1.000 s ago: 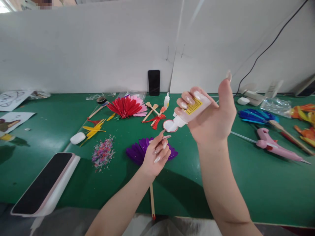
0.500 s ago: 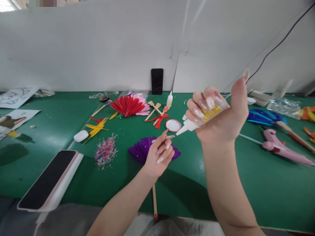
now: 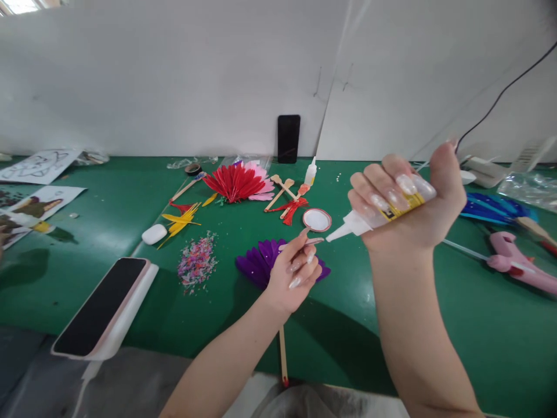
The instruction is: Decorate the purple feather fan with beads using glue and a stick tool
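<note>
My right hand (image 3: pixel 400 203) wraps round a clear glue bottle (image 3: pixel 383 212) with a yellow label, its white nozzle pointing down and left. Just left of that nozzle, the thumb and forefinger of my left hand (image 3: pixel 296 270) are pinched together; whatever they hold is too small to make out. Behind my left hand lies a purple feather fan (image 3: pixel 256 264), partly hidden, its wooden stick (image 3: pixel 282 357) reaching toward the table's front edge. A round white dish (image 3: pixel 317 220) with a red rim sits just beyond my left fingertips.
Left of the fan are a heap of coloured bits (image 3: pixel 196 262) and a phone (image 3: pixel 102 307). Farther back are a red fan (image 3: pixel 234 183), yellow feathers (image 3: pixel 180 220) and an upright phone (image 3: pixel 288 138). A pink glue gun (image 3: pixel 522 264) and blue feathers (image 3: pixel 496 207) lie at the right.
The whole view has shifted, so the table items appear farther right. My right hand has tipped the bottle a little flatter. My left hand keeps its pinch near the nozzle.
</note>
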Motion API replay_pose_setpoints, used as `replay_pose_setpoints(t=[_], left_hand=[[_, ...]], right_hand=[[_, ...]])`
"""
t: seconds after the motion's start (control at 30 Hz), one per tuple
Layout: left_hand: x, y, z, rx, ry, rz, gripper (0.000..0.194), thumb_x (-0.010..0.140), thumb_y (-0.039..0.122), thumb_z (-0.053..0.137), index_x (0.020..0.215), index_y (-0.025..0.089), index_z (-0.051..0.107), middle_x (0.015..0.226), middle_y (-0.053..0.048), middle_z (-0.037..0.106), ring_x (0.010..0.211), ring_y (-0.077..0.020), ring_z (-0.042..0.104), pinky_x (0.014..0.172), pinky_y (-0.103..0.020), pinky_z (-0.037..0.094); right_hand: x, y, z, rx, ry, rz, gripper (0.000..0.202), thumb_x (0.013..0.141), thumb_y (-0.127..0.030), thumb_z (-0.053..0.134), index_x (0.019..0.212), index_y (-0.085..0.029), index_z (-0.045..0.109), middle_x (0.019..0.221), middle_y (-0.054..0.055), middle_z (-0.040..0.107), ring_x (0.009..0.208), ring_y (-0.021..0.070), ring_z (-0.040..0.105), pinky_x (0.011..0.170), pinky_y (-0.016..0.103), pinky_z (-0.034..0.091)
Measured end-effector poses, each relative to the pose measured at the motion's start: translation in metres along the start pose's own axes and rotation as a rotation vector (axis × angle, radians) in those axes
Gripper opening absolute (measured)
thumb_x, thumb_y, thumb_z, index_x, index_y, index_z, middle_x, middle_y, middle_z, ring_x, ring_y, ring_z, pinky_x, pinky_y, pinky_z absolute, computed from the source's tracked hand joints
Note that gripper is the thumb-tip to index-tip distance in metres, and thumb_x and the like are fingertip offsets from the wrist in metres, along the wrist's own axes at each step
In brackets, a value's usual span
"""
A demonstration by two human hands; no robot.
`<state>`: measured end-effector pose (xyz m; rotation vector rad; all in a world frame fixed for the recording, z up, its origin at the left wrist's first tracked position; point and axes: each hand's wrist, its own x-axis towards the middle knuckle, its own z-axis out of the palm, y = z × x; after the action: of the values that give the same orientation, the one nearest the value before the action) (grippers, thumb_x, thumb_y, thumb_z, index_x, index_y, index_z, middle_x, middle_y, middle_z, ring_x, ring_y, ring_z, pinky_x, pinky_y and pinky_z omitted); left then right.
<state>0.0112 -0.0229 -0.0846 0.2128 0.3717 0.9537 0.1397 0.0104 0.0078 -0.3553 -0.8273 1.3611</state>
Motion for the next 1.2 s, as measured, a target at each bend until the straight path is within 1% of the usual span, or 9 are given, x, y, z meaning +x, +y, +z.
replay_pose_setpoints(t=[0.1, 0.27, 0.5, 0.67, 0.8, 0.87, 0.97, 1.07, 1.2], left_hand=[[0.000, 0.000, -0.001, 0.007, 0.016, -0.004, 0.038, 0.090, 0.024, 0.041, 0.055, 0.012, 0.049, 0.039, 0.009, 0.022, 0.025, -0.0009, 0.019, 0.033, -0.016, 0.020], [0.000, 0.000, -0.001, 0.022, 0.015, -0.005, 0.040, 0.091, 0.024, 0.040, 0.054, 0.012, 0.050, 0.038, 0.009, 0.019, 0.025, -0.0009, 0.019, 0.033, -0.015, 0.021], [0.000, -0.001, -0.001, 0.002, -0.032, -0.002, 0.042, 0.092, 0.023, 0.037, 0.054, 0.011, 0.051, 0.038, 0.009, 0.022, 0.025, -0.0005, 0.018, 0.032, -0.016, 0.022], [0.001, -0.002, -0.001, 0.040, -0.007, -0.001, 0.043, 0.092, 0.025, 0.039, 0.053, 0.012, 0.050, 0.037, 0.009, 0.019, 0.025, -0.0007, 0.018, 0.032, -0.015, 0.021], [0.001, -0.002, 0.000, 0.029, -0.010, -0.008, 0.042, 0.092, 0.024, 0.040, 0.052, 0.012, 0.048, 0.038, 0.009, 0.023, 0.025, -0.0007, 0.019, 0.032, -0.016, 0.021], [0.001, -0.002, 0.000, 0.023, -0.010, -0.012, 0.042, 0.091, 0.024, 0.040, 0.052, 0.011, 0.048, 0.038, 0.009, 0.025, 0.025, -0.0005, 0.020, 0.032, -0.016, 0.021], [0.001, -0.002, -0.001, 0.024, -0.004, -0.008, 0.040, 0.091, 0.024, 0.042, 0.054, 0.011, 0.049, 0.038, 0.009, 0.024, 0.025, -0.0002, 0.020, 0.032, -0.016, 0.021], [0.002, -0.002, -0.002, 0.027, -0.021, -0.005, 0.040, 0.091, 0.023, 0.040, 0.055, 0.010, 0.051, 0.037, 0.010, 0.020, 0.025, -0.0006, 0.018, 0.033, -0.016, 0.021], [0.002, -0.002, -0.002, 0.039, -0.020, -0.014, 0.036, 0.090, 0.022, 0.042, 0.057, 0.011, 0.051, 0.037, 0.010, 0.023, 0.026, -0.0009, 0.019, 0.034, -0.017, 0.021]], right_hand=[[0.000, 0.002, 0.001, 0.022, -0.002, -0.003, 0.054, 0.075, -0.055, 0.056, 0.042, -0.020, 0.033, 0.036, -0.005, 0.017, 0.035, 0.0076, 0.023, 0.032, 0.023, 0.016], [0.001, 0.004, -0.001, 0.019, -0.036, -0.017, 0.053, 0.074, -0.052, 0.058, 0.040, -0.020, 0.032, 0.034, -0.006, 0.017, 0.033, 0.0087, 0.025, 0.031, 0.023, 0.017], [0.001, 0.001, -0.006, -0.093, 0.014, -0.023, 0.043, 0.071, -0.038, 0.058, 0.039, -0.022, 0.034, 0.033, -0.006, 0.018, 0.032, 0.0097, 0.024, 0.034, 0.025, 0.020], [0.002, 0.001, -0.011, -0.104, -0.004, -0.004, 0.043, 0.074, -0.044, 0.054, 0.041, -0.023, 0.037, 0.035, -0.004, 0.023, 0.034, 0.0113, 0.028, 0.034, 0.025, 0.022], [0.002, 0.002, -0.009, -0.084, -0.013, -0.032, 0.048, 0.074, -0.047, 0.057, 0.040, -0.022, 0.035, 0.033, -0.005, 0.019, 0.032, 0.0100, 0.025, 0.032, 0.023, 0.019], [0.002, 0.002, -0.010, -0.086, -0.014, -0.031, 0.047, 0.073, -0.048, 0.058, 0.039, -0.023, 0.035, 0.032, -0.005, 0.019, 0.031, 0.0100, 0.025, 0.031, 0.023, 0.020], [0.004, 0.001, -0.015, -0.112, -0.036, -0.026, 0.045, 0.071, -0.048, 0.058, 0.039, -0.024, 0.039, 0.032, -0.004, 0.024, 0.031, 0.0109, 0.027, 0.031, 0.024, 0.023], [0.006, -0.003, -0.021, -0.162, -0.097, -0.041, 0.041, 0.068, -0.048, 0.058, 0.038, -0.024, 0.043, 0.032, -0.002, 0.030, 0.031, 0.0118, 0.030, 0.030, 0.026, 0.024], [0.006, -0.009, -0.021, -0.242, -0.158, -0.068, 0.039, 0.070, -0.051, 0.055, 0.041, -0.025, 0.049, 0.033, -0.001, 0.036, 0.031, 0.0136, 0.034, 0.031, 0.028, 0.027]])
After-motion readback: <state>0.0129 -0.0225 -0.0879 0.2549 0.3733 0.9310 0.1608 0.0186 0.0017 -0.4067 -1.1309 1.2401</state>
